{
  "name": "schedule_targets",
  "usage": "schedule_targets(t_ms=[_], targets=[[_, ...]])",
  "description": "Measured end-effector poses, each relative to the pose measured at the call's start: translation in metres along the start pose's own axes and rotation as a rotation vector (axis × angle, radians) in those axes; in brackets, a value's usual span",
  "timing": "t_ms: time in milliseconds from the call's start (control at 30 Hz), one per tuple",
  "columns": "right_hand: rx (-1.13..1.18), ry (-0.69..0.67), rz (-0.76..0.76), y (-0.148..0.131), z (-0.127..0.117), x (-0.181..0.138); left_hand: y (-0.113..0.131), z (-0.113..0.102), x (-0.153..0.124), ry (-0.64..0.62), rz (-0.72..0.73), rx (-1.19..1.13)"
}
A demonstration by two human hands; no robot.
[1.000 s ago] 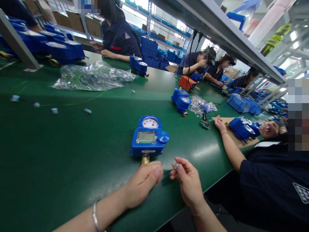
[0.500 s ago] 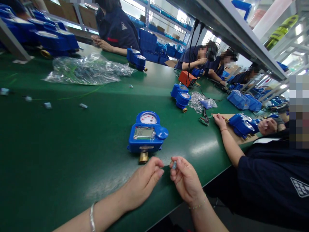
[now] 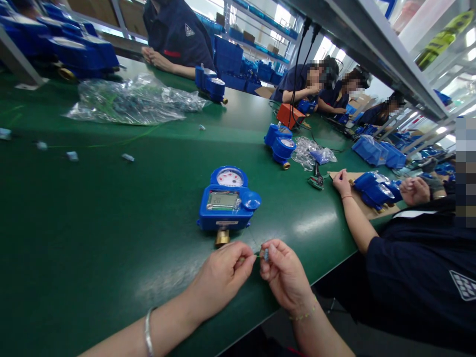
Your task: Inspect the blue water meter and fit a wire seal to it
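Between the fingertips of my right hand (image 3: pixel 281 270) is a small pale-blue wire seal (image 3: pixel 266 254). My left hand (image 3: pixel 225 271) is closed in a pinch on the thin greenish wire (image 3: pixel 258 256) that runs across to the seal. Just beyond my hands stands a blue water meter (image 3: pixel 224 207) with a round white dial, a grey display and a raised round blue cap. Its brass threaded end (image 3: pixel 222 238) points toward me, close to my left knuckles. Neither hand holds the meter.
Several loose pale seals (image 3: pixel 128 157) lie on the green table (image 3: pixel 92 223) at left, before a clear plastic bag (image 3: pixel 134 101). More blue meters (image 3: pixel 280 144) stand farther back. On the right, a co-worker's arm (image 3: pixel 355 210) rests beside meters on cardboard. A metal shelf beam (image 3: pixel 364 44) crosses above.
My left fingers have closed and moved slightly right, near the right hand, onto the wire. The right hand keeps the seal. The view has shifted slightly.
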State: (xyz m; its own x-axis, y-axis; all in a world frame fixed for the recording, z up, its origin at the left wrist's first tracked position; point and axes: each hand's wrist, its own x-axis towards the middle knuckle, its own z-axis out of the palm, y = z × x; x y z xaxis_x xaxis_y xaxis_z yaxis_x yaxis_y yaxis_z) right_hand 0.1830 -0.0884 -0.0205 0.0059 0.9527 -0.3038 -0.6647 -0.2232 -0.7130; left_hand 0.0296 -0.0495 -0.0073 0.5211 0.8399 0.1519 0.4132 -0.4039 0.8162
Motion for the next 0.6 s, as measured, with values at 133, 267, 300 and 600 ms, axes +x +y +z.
schedule_targets(t_ms=[133,267,300,600], targets=[[-0.014,-0.005,0.012,0.0027,0.0021,-0.0014,0.0016,-0.0013,-0.0010,0.020,0.022,0.015],[-0.025,-0.001,0.009,0.0035,0.0043,-0.0029,0.0021,-0.0022,-0.0024,0.040,0.074,0.055],[-0.025,0.000,0.006,0.0033,0.0049,-0.0029,0.0020,-0.0023,-0.0025,0.041,0.083,0.066],[0.004,-0.003,0.003,0.0028,0.0051,-0.0018,-0.0012,-0.0029,-0.0028,0.037,0.096,0.091]])
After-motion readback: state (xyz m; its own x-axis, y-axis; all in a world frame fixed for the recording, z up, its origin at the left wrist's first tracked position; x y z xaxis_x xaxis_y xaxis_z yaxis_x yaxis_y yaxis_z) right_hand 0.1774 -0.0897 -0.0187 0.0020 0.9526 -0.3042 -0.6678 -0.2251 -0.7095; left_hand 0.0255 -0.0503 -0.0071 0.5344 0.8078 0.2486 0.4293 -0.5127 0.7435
